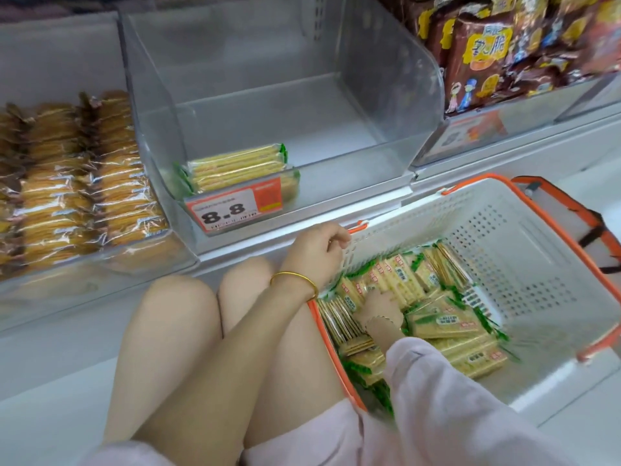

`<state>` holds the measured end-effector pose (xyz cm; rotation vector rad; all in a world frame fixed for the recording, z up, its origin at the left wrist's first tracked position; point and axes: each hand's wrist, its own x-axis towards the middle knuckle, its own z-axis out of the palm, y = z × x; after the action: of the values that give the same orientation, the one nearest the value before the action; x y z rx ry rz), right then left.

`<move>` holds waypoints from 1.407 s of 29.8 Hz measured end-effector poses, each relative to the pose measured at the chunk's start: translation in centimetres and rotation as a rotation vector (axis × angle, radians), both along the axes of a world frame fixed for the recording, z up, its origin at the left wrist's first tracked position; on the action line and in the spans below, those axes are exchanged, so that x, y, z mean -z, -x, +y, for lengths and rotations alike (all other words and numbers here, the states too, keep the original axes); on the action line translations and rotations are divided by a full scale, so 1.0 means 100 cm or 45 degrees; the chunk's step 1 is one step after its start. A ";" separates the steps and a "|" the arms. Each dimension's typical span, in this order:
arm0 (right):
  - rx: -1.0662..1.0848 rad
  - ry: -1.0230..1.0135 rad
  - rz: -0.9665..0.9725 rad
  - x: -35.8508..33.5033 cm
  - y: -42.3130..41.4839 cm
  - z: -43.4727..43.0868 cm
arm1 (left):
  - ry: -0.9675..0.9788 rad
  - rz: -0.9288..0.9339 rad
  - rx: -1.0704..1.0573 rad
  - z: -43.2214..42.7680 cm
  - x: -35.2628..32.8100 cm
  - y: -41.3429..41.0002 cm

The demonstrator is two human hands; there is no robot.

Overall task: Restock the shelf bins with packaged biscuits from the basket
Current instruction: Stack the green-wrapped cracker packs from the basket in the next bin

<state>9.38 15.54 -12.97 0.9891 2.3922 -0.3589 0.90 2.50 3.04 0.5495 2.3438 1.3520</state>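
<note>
Right hand (379,306) fingertips hidden among packs (443,322) in basket (504,237); apart or clamped, can't tell. Left hand (317,252) fingers curl over basket rim, bin (386,95) above them.

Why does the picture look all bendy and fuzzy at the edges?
Head view: the wide lens bends the shelf edge and basket; corners go soft, so the brown packets look smeared; the clear bin has pale glare; the price tag is sharp.
</note>
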 end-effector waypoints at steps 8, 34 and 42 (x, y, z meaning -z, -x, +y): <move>-0.028 0.365 0.490 -0.081 -0.011 0.027 | 0.078 0.082 0.114 0.000 -0.004 0.001; -0.631 0.870 1.425 -0.316 0.084 -0.012 | -0.365 0.380 -0.263 -0.077 -0.165 0.042; -0.650 0.260 1.183 -0.293 0.180 0.001 | 0.530 0.370 -0.258 -0.069 -0.129 0.071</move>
<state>-8.65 15.65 16.32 0.0489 3.1870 -0.9996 -6.24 -4.41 15.92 0.4092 2.8797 0.8578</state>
